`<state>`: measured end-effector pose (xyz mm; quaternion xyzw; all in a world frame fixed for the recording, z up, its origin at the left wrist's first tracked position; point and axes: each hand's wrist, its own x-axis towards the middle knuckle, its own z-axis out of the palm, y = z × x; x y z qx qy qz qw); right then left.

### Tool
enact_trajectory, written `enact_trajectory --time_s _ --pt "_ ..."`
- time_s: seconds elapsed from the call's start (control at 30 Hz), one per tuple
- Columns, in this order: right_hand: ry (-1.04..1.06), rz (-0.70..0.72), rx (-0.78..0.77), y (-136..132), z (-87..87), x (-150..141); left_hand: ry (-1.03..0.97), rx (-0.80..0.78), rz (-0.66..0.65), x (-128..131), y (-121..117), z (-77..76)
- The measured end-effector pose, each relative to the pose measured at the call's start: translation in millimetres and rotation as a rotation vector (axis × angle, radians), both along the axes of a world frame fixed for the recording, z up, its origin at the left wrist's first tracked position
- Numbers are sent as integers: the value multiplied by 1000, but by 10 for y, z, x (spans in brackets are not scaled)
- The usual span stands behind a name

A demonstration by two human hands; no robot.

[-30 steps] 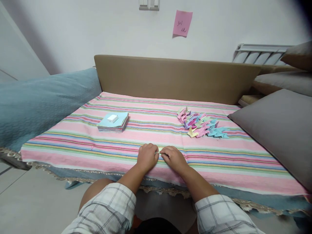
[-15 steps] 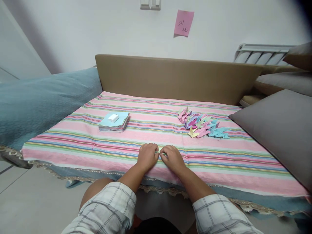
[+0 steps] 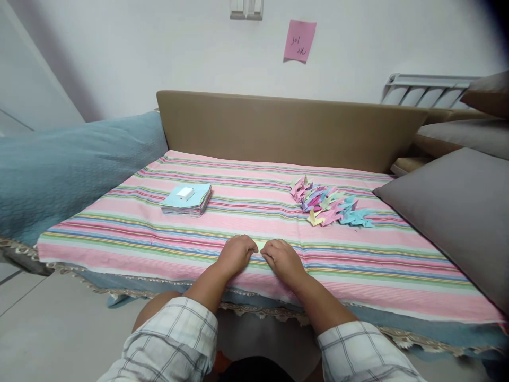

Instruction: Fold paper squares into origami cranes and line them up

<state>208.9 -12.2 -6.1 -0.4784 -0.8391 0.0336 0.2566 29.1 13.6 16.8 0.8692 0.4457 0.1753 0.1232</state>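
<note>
My left hand [image 3: 237, 252] and my right hand [image 3: 283, 260] meet at the small pale yellow-green paper [image 3: 261, 244], between them over the pink striped cloth [image 3: 119, 260]; whether they clamp it, I cannot tell.

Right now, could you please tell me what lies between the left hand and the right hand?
In the head view, a small pale green paper shows between the left hand and the right hand, over the striped cloth.
</note>
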Motion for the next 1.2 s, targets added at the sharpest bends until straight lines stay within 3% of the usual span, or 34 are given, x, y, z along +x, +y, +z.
enact_trajectory --time_s 0.43,0.67,0.83,1.0,1.2 --pt "-245 -72 87 -178 39 -16 214 107 -16 17 -109 70" --pt "-234 -163 26 -195 117 36 223 65 11 -9 -155 100" --pt "-132 -228 105 -180 129 88 217 81 -15 -23 -149 77" --pt "-64 -34 202 -180 43 30 201 87 -22 -17 -149 77" --pt "-179 4 49 -176 -32 -3 198 72 45 -119 -110 138"
